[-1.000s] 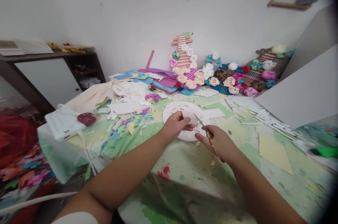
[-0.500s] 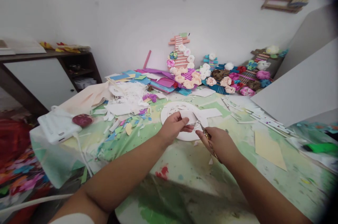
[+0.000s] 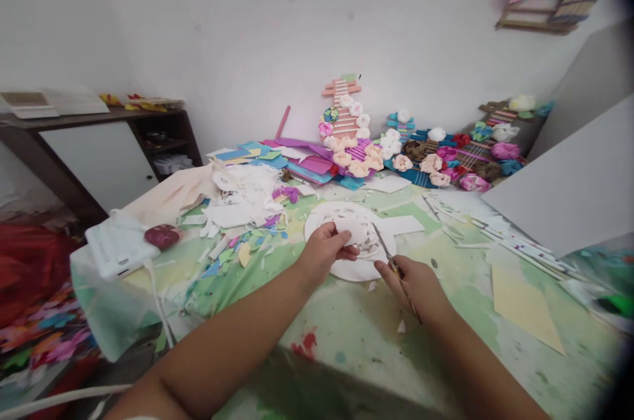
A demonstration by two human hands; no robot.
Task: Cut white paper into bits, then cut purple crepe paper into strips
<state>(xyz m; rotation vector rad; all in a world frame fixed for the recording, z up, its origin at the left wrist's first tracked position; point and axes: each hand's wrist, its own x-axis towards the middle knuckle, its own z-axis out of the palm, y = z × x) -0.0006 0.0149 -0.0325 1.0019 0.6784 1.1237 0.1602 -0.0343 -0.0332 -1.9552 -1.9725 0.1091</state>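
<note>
My left hand (image 3: 327, 251) pinches a small white piece of paper (image 3: 349, 234) between thumb and fingers. In my right hand (image 3: 413, 284) is a pair of scissors (image 3: 391, 257), blades pointing up and away to the left. The blades look closed and stand apart from the paper, just to its right. Beneath both hands lies a round white paper shape (image 3: 359, 272) with a white strip (image 3: 407, 224) reaching out to its right. Several small white scraps are scattered over the round shape.
A heap of shredded white paper (image 3: 247, 185) and coloured sheets (image 3: 312, 162) lie behind on the left. Decorated stick crafts with paper flowers (image 3: 354, 156) lean on the wall. At left are a white power bank (image 3: 116, 245) with a cable and a dark red oval object (image 3: 162, 236).
The scissor blades have come away from the paper, which now looks smaller and rounder at its edge. The view has shifted slightly, so the scene sits lower and further right.
</note>
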